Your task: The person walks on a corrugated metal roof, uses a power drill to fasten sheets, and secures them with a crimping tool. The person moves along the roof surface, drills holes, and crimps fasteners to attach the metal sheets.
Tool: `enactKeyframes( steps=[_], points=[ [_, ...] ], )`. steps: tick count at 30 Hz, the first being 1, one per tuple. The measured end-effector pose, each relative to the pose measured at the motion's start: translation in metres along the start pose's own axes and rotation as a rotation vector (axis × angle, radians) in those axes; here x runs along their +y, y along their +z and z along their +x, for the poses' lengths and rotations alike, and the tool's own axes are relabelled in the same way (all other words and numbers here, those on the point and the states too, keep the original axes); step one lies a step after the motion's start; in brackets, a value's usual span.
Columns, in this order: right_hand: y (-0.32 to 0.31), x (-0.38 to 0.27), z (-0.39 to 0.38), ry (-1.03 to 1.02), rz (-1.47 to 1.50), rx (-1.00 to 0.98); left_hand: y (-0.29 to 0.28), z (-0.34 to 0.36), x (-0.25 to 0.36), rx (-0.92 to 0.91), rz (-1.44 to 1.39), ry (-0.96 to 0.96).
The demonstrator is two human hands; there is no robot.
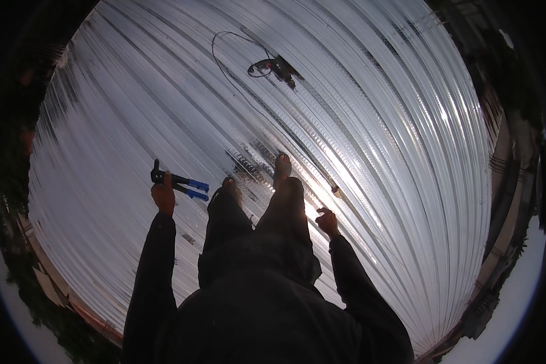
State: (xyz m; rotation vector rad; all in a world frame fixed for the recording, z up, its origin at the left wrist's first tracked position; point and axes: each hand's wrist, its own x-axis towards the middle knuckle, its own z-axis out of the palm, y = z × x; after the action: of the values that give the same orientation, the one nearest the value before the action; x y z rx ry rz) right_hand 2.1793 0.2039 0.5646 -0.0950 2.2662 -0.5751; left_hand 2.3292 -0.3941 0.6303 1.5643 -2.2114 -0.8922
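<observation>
My left hand is closed around the dark head end of a hand riveter. Its two blue-gripped handles are spread apart and point right, toward my legs. The tool is held above a ribbed metal roof. To the right of my legs, my right hand is held low with its fingers curled in. Whatever may be between those fingers is too small and dark to make out. Just beyond it, a pale cable end lies on the ribs.
A dark corded power tool lies on the roof ahead, its black cable looping left and then running back toward my right hand. My bare feet stand on the ribs. Strong sun glare shows near my right foot. Trees and neighbouring roofs lie past the edges.
</observation>
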Motion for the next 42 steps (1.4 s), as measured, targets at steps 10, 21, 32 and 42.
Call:
enactKeyframes(
  steps=[10, 21, 32, 42],
  points=[
    [-0.181, -0.121, 0.205, 0.072, 0.09, 0.283, -0.002, 0.065, 0.045, -0.076, -0.159, -0.227],
    [0.011, -0.281, 0.346, -0.69, -0.281, 0.167, 0.131, 0.235, -0.036, -0.397, -0.171, -0.199],
    [0.267, -0.316, 0.735, -0.705, -0.489, -0.235, 0.451, 0.373, -0.285, -0.525, -0.172, -0.314],
    [0.373, -0.346, 0.845, -1.033, -0.206, -0.069, 0.535, 0.427, -0.322, -0.618, -0.278, -0.328]
  ],
)
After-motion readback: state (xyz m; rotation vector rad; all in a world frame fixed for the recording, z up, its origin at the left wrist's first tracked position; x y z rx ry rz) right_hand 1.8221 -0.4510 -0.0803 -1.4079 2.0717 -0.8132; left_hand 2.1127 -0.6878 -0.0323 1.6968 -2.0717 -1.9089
